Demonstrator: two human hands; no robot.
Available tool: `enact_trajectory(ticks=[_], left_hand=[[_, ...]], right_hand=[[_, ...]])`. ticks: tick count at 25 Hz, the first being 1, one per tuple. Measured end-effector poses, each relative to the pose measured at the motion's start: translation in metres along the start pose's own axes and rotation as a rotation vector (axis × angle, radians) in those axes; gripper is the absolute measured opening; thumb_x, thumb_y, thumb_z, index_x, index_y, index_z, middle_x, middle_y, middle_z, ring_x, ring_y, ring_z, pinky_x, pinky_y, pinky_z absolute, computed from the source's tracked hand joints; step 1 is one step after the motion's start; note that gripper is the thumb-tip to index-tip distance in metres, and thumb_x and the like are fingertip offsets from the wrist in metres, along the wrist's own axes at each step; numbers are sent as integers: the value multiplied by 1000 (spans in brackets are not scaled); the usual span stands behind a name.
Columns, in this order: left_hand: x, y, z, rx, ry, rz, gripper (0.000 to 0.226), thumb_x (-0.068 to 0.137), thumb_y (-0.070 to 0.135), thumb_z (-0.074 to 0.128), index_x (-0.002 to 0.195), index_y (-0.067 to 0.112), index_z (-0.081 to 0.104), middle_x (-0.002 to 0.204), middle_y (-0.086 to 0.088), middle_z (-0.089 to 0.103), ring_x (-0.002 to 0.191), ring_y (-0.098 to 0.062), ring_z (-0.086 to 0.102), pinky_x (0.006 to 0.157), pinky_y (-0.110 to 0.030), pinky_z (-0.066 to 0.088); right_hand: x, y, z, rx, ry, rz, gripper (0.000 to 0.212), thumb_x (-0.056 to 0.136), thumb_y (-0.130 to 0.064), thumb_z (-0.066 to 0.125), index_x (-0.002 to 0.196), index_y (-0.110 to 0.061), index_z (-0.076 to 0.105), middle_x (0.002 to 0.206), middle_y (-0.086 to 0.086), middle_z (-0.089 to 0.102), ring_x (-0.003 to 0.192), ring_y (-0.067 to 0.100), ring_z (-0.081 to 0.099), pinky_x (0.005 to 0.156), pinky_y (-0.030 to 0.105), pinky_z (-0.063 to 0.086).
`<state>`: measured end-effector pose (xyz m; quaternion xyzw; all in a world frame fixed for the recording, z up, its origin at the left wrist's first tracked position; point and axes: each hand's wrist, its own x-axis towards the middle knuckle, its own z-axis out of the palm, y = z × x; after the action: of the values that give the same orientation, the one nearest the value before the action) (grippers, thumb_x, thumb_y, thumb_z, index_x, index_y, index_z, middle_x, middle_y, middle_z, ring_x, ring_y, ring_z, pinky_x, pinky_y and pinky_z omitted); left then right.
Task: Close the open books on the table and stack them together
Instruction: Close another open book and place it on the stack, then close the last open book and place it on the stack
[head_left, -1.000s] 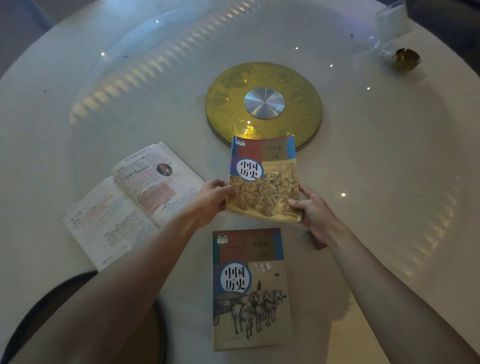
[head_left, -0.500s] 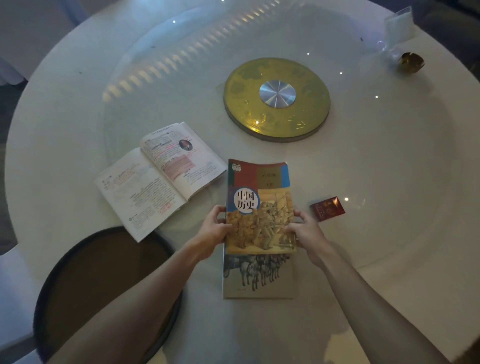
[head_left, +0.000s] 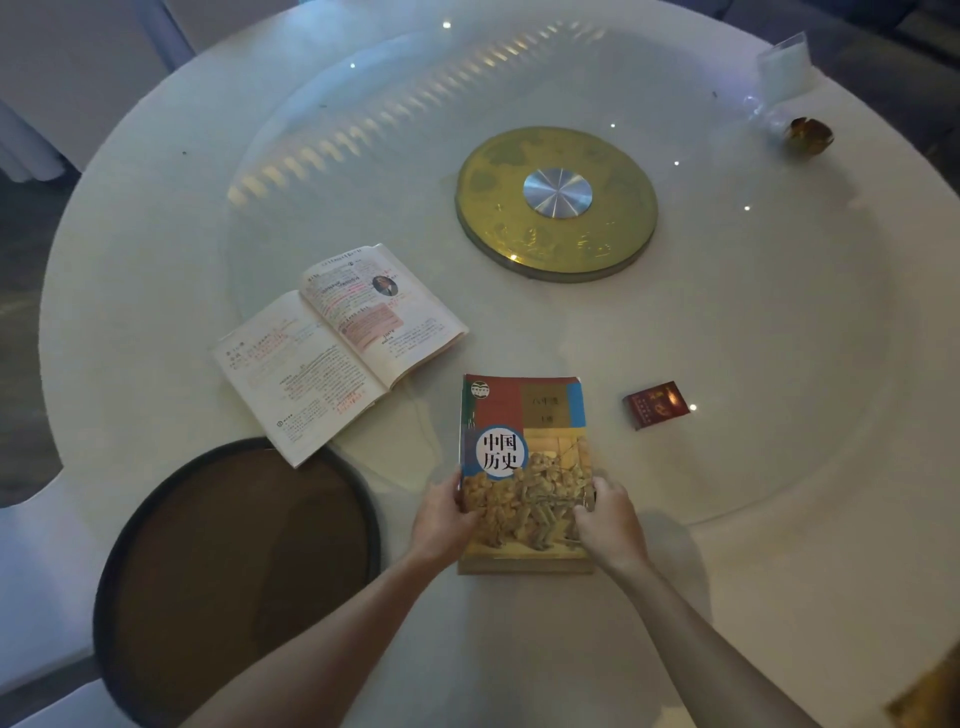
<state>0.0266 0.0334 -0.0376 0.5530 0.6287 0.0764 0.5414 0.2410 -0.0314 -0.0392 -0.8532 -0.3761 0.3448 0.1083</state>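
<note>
Closed history book, now squared on top of the second closed book, only a thin strip of the lower one showing at the near end; half a second ago offset toward the desk's centre, with the horse-and-chariot cover below exposed; a second ago held in the air above it. Stack of two near the desk's near edge, between the dark round tray and the red packet. Left hand clasping the stack's left edge, right hand clasping its right edge, fingers curled over the cover, both closed on the books and seemingly nudging them flush. Third book lying open, pages up, toward the desk's left edge, just beyond the tray and clear of the stack. Judged state of task: two of three books stacked; remaining: release, shut the open book, add it on top. Gold turntable disc at the desk's centre, uninvolved.
</note>
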Motion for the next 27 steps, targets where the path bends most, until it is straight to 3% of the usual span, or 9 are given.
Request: enact_trajectory(ticks=[3, 6, 10, 15, 16, 18, 20, 24, 27], left_hand=[[-3, 1, 5, 232, 25, 34, 55, 84, 13, 59, 136, 26, 49, 113, -7, 52, 111, -25, 56, 96, -39, 54], [-5, -3, 7, 308, 41, 54, 49, 86, 16, 59, 134, 17, 48, 112, -9, 45, 112, -28, 51, 97, -39, 51], [-2, -9, 7, 235, 24, 23, 41, 88, 17, 61, 128, 22, 54, 108, -2, 47, 109, -24, 57, 93, -40, 58], [-2, -14, 0, 186, -4, 46, 40, 87, 22, 66, 126, 24, 60, 111, 0, 54, 108, -19, 61, 88, -39, 61], [-1, -14, -4, 172, -10, 47, 41, 87, 23, 67, 128, 24, 61, 113, -1, 57, 105, -17, 62, 85, -36, 61], [3, -10, -19, 131, 19, 35, 46, 90, 27, 69, 134, 18, 60, 117, -2, 61, 98, -13, 63, 77, -25, 56], [13, -7, -45, 87, 126, 30, 51, 90, 29, 70, 136, 12, 58, 118, -4, 63, 97, -12, 62, 78, -23, 52], [38, 1, -114, -2, 276, -3, 53, 88, 36, 71, 134, 12, 61, 121, -7, 67, 104, -17, 64, 93, -36, 54], [56, 7, -166, -103, 361, -32, 57, 90, 40, 67, 138, 11, 58, 131, -9, 64, 117, -22, 61, 97, -34, 50]], right_hand=[[-5, 3, 2, -121, 9, 13, 30, 92, -17, 61, 121, -7, 64, 122, 15, 60, 117, 35, 59, 97, 44, 53], [-6, 5, 4, -133, -9, 22, 29, 95, -17, 60, 121, -6, 63, 127, 18, 58, 120, 36, 58, 97, 42, 51], [-6, 4, 6, -107, -50, 43, 35, 96, -17, 61, 129, -6, 62, 132, 16, 57, 121, 34, 60, 99, 40, 50], [2, 3, -1, -27, -92, 109, 18, 84, -23, 60, 98, -17, 69, 109, 13, 67, 96, 29, 65, 85, 42, 58], [5, -2, -3, -22, -67, 113, 22, 85, -26, 59, 103, -18, 69, 112, 12, 66, 99, 27, 65, 85, 41, 58], [9, -26, -12, -35, 31, 77, 42, 91, -27, 57, 131, -17, 60, 127, 11, 59, 116, 29, 60, 93, 40, 53], [22, -58, -19, -27, 121, -5, 56, 95, -26, 56, 149, -15, 47, 136, 12, 52, 128, 30, 52, 102, 45, 50], [55, -140, -25, -46, 60, -187, 56, 97, -31, 55, 150, -14, 48, 139, 13, 53, 132, 30, 51, 107, 48, 48], [75, -205, -21, -124, 1, -312, 55, 99, -32, 55, 149, -11, 50, 143, 16, 54, 134, 32, 49, 108, 47, 44]])
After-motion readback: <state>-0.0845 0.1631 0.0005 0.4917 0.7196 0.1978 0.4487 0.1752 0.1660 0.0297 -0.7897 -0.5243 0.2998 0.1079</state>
